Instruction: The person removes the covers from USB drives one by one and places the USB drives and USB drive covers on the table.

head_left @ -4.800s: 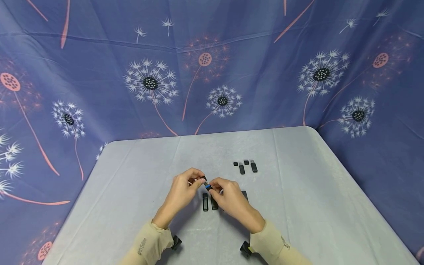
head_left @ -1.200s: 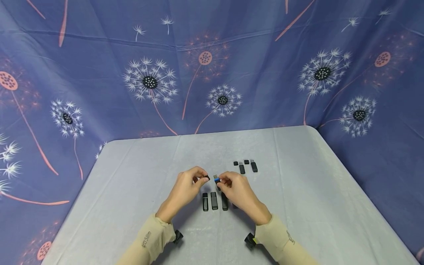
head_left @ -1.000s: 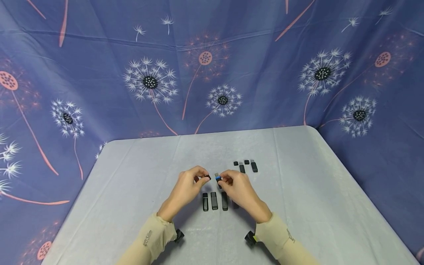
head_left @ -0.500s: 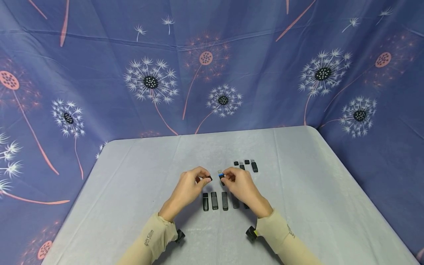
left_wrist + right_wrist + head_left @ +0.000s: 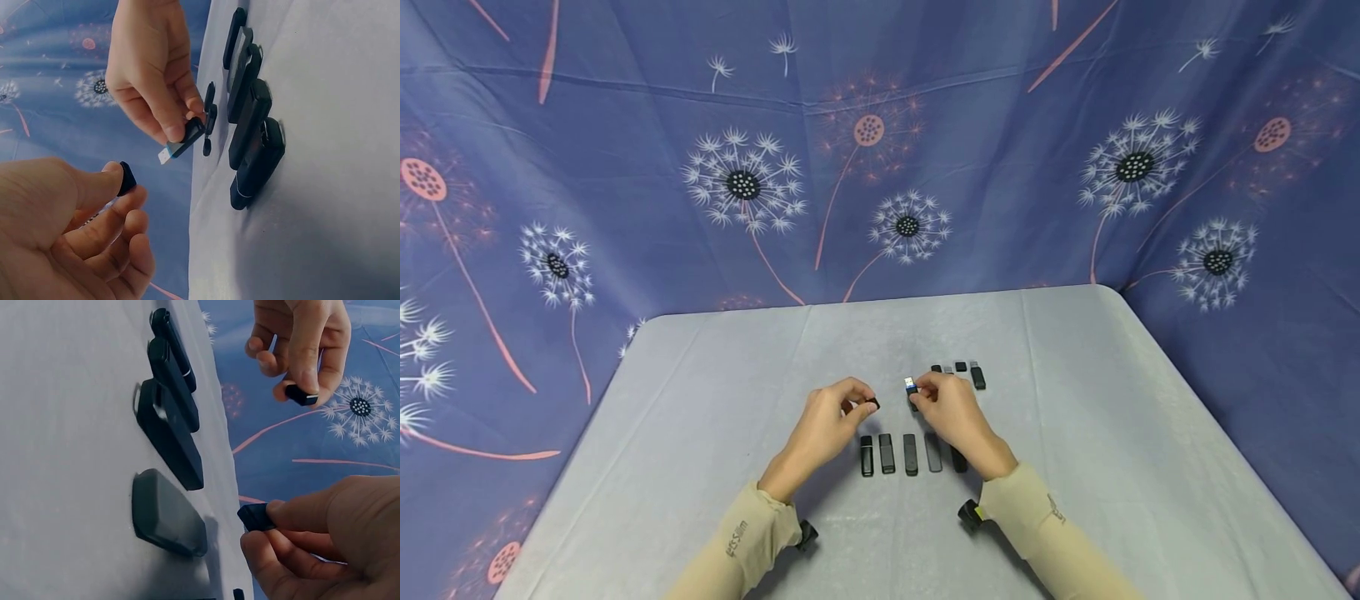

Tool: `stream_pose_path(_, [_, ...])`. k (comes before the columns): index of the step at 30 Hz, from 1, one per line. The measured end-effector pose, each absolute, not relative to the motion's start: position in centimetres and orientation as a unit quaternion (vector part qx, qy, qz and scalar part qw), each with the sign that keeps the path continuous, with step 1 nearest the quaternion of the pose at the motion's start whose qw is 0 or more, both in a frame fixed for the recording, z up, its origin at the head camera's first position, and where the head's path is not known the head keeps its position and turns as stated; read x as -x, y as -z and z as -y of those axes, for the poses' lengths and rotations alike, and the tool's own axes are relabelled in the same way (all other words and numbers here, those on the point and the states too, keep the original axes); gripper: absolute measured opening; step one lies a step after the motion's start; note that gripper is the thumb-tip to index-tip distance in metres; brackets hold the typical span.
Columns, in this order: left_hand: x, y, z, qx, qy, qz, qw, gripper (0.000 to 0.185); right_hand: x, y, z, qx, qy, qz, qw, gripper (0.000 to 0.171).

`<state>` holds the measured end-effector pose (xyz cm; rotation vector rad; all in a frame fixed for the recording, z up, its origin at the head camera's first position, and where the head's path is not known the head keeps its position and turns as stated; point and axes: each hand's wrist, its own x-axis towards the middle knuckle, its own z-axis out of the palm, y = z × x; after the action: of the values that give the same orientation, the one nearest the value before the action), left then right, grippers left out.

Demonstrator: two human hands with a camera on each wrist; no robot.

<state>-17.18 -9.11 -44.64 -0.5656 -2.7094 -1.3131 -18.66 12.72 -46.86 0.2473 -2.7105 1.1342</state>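
Observation:
Between thumb and fingertip, my left hand (image 5: pixel 827 421) pinches a small black USB stick cap (image 5: pixel 127 179), held above the table. My right hand (image 5: pixel 951 410) pinches a black USB stick (image 5: pixel 186 137) by its body. The stick's bare metal plug and blue collar (image 5: pixel 911 386) show in the head view, pointing away from me. Cap and stick are apart, with a gap between the two hands. Below the hands lies a row of several capped black USB sticks, among them one at the left end (image 5: pixel 867 456) and a greyer one (image 5: pixel 933 452). The right forearm overlaps the rightmost one (image 5: pixel 958 460).
Beyond my right hand lie two uncapped USB sticks, one (image 5: pixel 977 377) fully visible, and their loose caps, one (image 5: pixel 960 367) between them. The pale cloth-covered table (image 5: pixel 715 375) ends at a flower-patterned blue curtain (image 5: pixel 1000 208).
The cap and stick, close together at first, have come apart. My right hand has moved right and away from me with the stick; my left hand has shifted slightly right with the cap.

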Motion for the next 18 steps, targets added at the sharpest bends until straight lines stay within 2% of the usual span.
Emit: stream_pose_path(18, [17.3,44.9,9.4,0.177,0.431,0.884,0.036,0.006,20.9,47.7,-12.6,-0.036,-0.349,0.935,0.057,0.012])
